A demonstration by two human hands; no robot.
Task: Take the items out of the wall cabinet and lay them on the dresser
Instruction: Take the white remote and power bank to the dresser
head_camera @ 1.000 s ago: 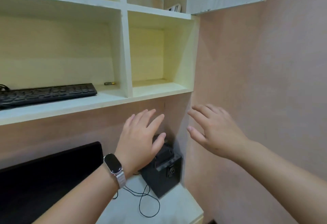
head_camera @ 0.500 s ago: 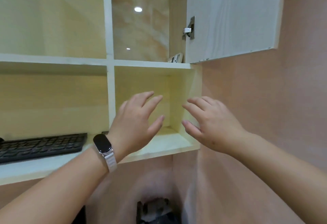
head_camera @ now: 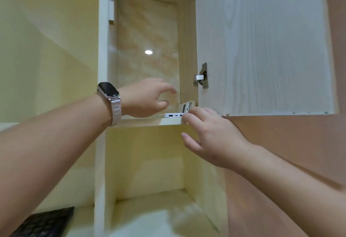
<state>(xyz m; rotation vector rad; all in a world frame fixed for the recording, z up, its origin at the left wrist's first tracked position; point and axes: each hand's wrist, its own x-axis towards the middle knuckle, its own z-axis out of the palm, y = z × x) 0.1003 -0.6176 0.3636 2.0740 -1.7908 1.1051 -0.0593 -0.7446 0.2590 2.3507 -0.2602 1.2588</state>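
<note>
A flat white power bank (head_camera: 173, 115) with small ports on its end lies on the shelf (head_camera: 148, 121) of the wall cabinet (head_camera: 148, 31), near the front edge. Just behind it, a white remote (head_camera: 186, 106) leans tilted in the cabinet's right corner.

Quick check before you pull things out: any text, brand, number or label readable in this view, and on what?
No text can be read in this view.
White device on the cabinet shelf: only dark port openings on its end, no lettering.
Box-like item behind it: dark printed marks, too small and blurred to read.
Watch on the left wrist: screen dark.
Keyboard: key legends too blurred to read.
</note>
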